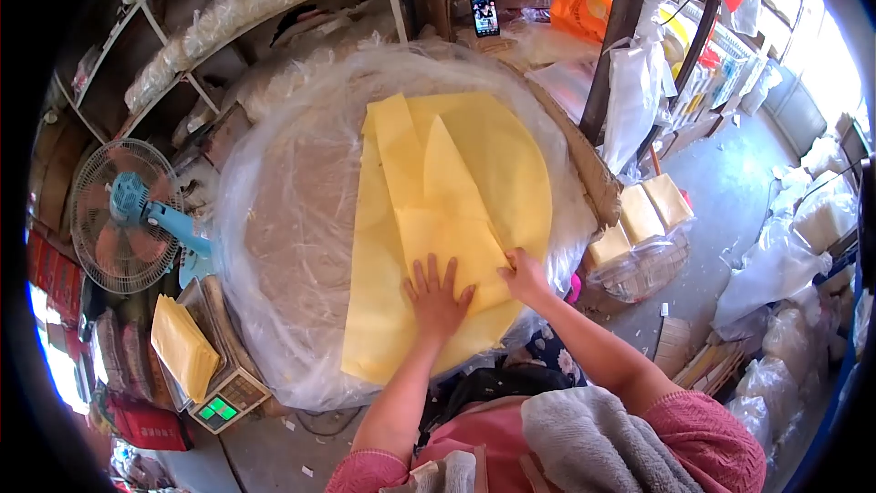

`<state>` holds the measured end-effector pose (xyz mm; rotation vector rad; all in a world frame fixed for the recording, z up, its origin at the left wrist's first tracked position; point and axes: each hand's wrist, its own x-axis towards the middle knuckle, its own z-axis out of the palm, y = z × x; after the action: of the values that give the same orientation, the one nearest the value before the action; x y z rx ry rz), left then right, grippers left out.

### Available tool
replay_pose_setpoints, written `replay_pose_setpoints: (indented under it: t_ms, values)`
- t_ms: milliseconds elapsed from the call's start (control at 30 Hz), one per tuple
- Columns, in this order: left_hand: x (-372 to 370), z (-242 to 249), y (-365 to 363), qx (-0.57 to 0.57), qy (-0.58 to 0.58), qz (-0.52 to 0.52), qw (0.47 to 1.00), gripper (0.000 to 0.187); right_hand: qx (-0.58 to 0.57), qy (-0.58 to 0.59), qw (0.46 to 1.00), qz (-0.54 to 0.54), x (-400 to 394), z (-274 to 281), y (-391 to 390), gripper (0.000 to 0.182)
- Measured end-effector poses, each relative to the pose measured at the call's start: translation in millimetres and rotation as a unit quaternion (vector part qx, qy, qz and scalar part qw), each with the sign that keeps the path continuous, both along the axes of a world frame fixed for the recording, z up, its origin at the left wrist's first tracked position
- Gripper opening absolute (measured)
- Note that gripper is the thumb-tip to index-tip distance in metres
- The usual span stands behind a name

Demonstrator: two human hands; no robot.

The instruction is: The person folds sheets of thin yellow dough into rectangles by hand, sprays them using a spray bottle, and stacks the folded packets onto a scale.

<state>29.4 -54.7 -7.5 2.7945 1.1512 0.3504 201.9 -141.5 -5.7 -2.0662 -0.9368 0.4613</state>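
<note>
My left hand (438, 297) lies flat with fingers spread, pressing on a folded part of a thin yellow sheet (452, 236). At the right edge of that fold, my right hand (525, 276) is closed, with the sheet's edge pinched between thumb and fingers. The folded sheet has a long strip and a pointed flap reaching away from me. Beneath it spreads a larger yellow layer (511, 151) with a rounded right side. All of this rests on a round work surface (292, 210) covered in clear plastic film.
At left stand a blue desk fan (128, 205) and a weighing scale (230, 400) bearing a stack of folded yellow sheets (182, 347). A phone (484, 14) stands beyond the work surface. Wrapped yellow blocks (643, 210) sit at right, near a dark post (618, 46).
</note>
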Motion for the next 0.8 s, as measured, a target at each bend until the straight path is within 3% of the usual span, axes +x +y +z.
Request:
replay_pose_setpoints:
  t_ms: [100,200,300,400,467,567,667,800]
  values:
    - [1,-1,-2,0.01,-0.002,-0.004,1.0,0.064,-0.066,0.03,0.997,0.017,-2,18,-8,0.037]
    - [-1,-1,0,0.015,-0.009,-0.007,1.0,0.064,-0.093,-0.174,0.979,0.047,-18,53,4,0.042]
    - [1,-1,-2,0.004,0.0,-0.004,1.0,0.063,-0.006,-0.344,0.919,0.193,-19,41,25,0.049]
    - [4,17,8,-0.089,0.07,0.006,0.994,0.064,-0.073,-0.328,0.919,0.204,-12,2,36,0.055]
    - [11,34,35,-0.168,0.129,-0.003,0.977,0.065,-0.052,-0.346,0.912,0.215,-6,-13,34,0.057]
    - [20,15,79,-0.039,-0.065,0.027,0.997,0.067,-0.039,-0.347,0.912,0.214,-3,-1,34,0.056]
    - [34,-8,114,-0.043,-0.082,0.02,0.996,0.069,-0.042,-0.343,0.913,0.216,-6,6,33,0.057]
    - [35,-23,117,-0.023,-0.009,0.007,1.0,0.069,-0.042,-0.32,0.922,0.215,-5,9,35,0.055]
